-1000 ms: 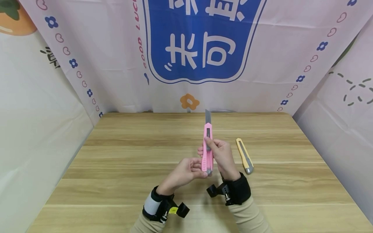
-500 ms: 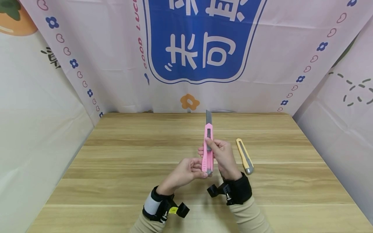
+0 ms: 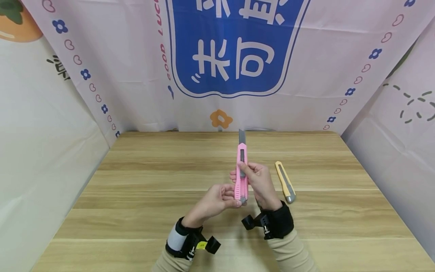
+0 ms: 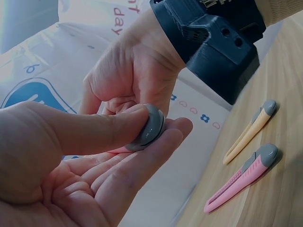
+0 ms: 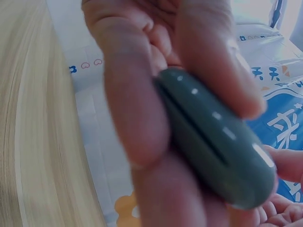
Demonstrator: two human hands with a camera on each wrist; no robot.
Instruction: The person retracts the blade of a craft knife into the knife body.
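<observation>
- Pink utility knife (image 3: pixel 241 172) held upright above the middle of the bench (image 3: pixel 142 196), blade tip (image 3: pixel 242 136) out past the nose and pointing away from the body.
- Right hand (image 3: pixel 259 181) wrapped round the pink body, thumb on the slider, fingers curled behind.
- Left hand (image 3: pixel 217 198) pinching the grey end cap (image 4: pixel 150 126) between thumb and curled fingers; same cap filling the right wrist view (image 5: pixel 215 142).
- Yellow utility knife (image 3: pixel 285 182) lying flat on the bench just right of the right hand, apart from it; blade not seen out.
- Left wrist view: a second pink knife (image 4: pixel 244 177) lying on the bench beside the yellow one, hidden behind the hands in the head view.
- Likely risk: blade exposed while both hands work the handle; a slip of the thumb on the slider could run the blade further out, or jerk the knife.
- Likely risk: pulling at the end cap with the left hand could free it suddenly, so the knife kicks forward or the cap drops and rolls off the bench.
- Lesser risk: a loosened right-hand grip would let the knife tip and fall blade first onto the wood.
</observation>
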